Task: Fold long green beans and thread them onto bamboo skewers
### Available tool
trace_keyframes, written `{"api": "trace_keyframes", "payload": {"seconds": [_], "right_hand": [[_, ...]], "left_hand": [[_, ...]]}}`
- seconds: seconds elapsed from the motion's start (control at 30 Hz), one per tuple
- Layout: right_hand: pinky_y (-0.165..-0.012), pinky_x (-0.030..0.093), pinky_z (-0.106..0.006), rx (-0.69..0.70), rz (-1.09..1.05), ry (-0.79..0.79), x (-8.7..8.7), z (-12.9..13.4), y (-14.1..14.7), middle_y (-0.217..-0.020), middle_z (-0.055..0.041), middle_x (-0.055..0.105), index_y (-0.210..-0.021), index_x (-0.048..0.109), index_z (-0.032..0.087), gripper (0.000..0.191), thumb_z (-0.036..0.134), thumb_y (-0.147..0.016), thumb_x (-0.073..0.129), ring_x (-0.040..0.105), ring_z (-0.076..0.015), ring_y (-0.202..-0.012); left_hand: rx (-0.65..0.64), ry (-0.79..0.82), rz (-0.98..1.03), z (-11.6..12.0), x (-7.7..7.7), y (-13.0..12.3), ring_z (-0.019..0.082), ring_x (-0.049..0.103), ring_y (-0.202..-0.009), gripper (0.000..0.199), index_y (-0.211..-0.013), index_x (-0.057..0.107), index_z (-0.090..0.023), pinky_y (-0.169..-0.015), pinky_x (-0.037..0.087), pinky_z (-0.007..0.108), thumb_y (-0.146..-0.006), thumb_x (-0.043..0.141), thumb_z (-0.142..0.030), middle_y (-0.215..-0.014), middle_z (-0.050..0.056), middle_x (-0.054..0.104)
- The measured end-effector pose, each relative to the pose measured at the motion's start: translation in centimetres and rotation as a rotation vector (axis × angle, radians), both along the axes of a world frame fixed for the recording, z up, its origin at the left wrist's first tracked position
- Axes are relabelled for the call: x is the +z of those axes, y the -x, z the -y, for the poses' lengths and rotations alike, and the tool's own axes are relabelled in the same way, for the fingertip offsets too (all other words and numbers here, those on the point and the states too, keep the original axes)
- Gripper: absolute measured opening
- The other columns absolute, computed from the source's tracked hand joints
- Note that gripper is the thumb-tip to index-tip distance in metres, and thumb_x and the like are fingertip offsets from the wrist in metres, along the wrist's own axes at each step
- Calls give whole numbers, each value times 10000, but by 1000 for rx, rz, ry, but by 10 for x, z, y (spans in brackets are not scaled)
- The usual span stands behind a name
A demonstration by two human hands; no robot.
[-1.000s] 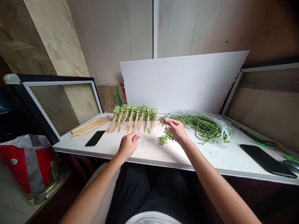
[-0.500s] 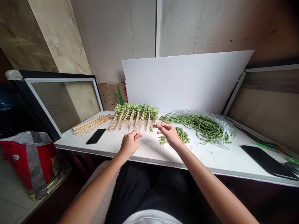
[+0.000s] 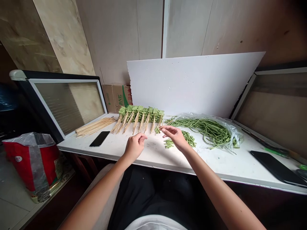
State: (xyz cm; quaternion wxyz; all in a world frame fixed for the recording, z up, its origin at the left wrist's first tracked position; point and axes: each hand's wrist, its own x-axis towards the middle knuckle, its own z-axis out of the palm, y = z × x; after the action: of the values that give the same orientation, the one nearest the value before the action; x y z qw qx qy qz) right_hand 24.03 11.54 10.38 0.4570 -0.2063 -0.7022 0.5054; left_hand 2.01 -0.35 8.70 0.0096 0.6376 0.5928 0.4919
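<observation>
My left hand (image 3: 135, 145) is closed on a thin wooden skewer, which points right toward short green bean pieces (image 3: 157, 130) threaded near its far end. At those pieces, my right hand (image 3: 175, 135) is pinched; what lies between its fingertips is too small to make out. Cut bean pieces (image 3: 189, 138) lie in a pile beside and partly behind my right hand. Behind my hands, filled bean skewers (image 3: 144, 114) are stacked in a row, their bare sticks toward me. Plain skewers (image 3: 94, 126) lie at the left.
Long green beans (image 3: 206, 127) rest on a clear plastic bag at the right. One phone (image 3: 100, 139) lies left, another (image 3: 275, 166) right. A white board (image 3: 192, 84) and a cardboard box (image 3: 116, 95) stand at the back of the white table (image 3: 153, 156).
The bean pieces on the skewer now show as a longer group beside my right fingertips. Both hands stay in nearly the same place, and the whole view has shifted slightly.
</observation>
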Motion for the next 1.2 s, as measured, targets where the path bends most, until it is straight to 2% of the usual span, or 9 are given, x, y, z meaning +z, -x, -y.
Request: {"api": "trace_keyframes", "payload": {"seconds": [0.1, 0.17, 0.23, 0.43, 0.7, 0.83, 0.97, 1.03, 1.2], "right_hand": [[-800, 575, -408, -96, 313, -263, -3, -21, -21, -1124, -92, 768, -1035, 811, 259, 294, 500, -904, 705, 689, -276, -978], [-856, 539, -437, -181, 537, -460, -13, -38, -32, -1008, -99, 785, -965, 826, 252, 192, 402, -896, 727, 664, -312, -1005], [-883, 513, -444, -242, 683, -556, -27, -52, -38, -965, -97, 791, -947, 831, 257, 134, 298, -901, 712, 646, -329, -1022], [-947, 466, -424, -261, 813, -705, -56, -62, -33, -944, -109, 777, -920, 835, 247, 105, 234, -879, 739, 616, -328, -1038], [-837, 483, -402, -319, 811, -718, -54, -50, -23, -924, -116, 747, -848, 786, 215, 139, 159, -898, 669, 600, -329, -1006], [-811, 504, -404, -353, 624, -626, -44, -51, -25, -931, -113, 754, -933, 759, 213, 166, 243, -965, 599, 634, -304, -970], [-758, 545, -377, -323, 270, -283, -29, -55, -29, -1068, -114, 762, -1066, 743, 218, 289, 461, -928, 671, 681, -252, -885], [-761, 555, -370, -282, 102, -132, -23, -55, -29, -1044, -106, 762, -1093, 741, 212, 411, 558, -873, 714, 683, -238, -868], [-815, 557, -345, -217, -253, 76, -12, -46, -21, -866, -29, 689, -920, 695, 248, 453, 676, -782, 754, 639, -193, -807]], "left_hand": [[6, 12, 17, -3, -1, 6, 158, 630, -620, 221, -914, 744, -178, -615, 427, 245, -985, 537, -212, -699, 29, 707], [11, 21, 22, -5, -3, 10, 160, 628, -619, 226, -909, 744, -177, -615, 427, 247, -984, 535, -219, -700, 32, 706], [13, 32, 20, -6, -4, 12, 161, 627, -620, 228, -906, 744, -175, -610, 425, 248, -984, 536, -227, -704, 34, 707], [-5, 53, 4, -8, -8, 11, 157, 615, -618, 226, -918, 744, -176, -595, 412, 246, -984, 533, -223, -720, 31, 710], [-28, 63, 1, -6, -7, 9, 159, 624, -621, 234, -924, 739, -177, -580, 408, 243, -996, 528, -248, -719, 32, 709], [-32, 59, 5, -6, -6, 9, 160, 623, -613, 232, -923, 738, -182, -571, 410, 244, -994, 527, -247, -726, 33, 713], [-34, 42, 13, -7, -7, 10, 167, 634, -627, 230, -929, 738, -184, -573, 423, 249, -990, 529, -259, -727, 38, 713], [-34, 40, 17, -8, -8, 10, 169, 638, -633, 234, -933, 737, -185, -576, 427, 249, -991, 526, -269, -723, 37, 710], [-41, 46, 21, -8, -9, 10, 166, 635, -625, 254, -933, 733, -184, -578, 427, 248, -997, 511, -291, -712, 35, 699]]}}
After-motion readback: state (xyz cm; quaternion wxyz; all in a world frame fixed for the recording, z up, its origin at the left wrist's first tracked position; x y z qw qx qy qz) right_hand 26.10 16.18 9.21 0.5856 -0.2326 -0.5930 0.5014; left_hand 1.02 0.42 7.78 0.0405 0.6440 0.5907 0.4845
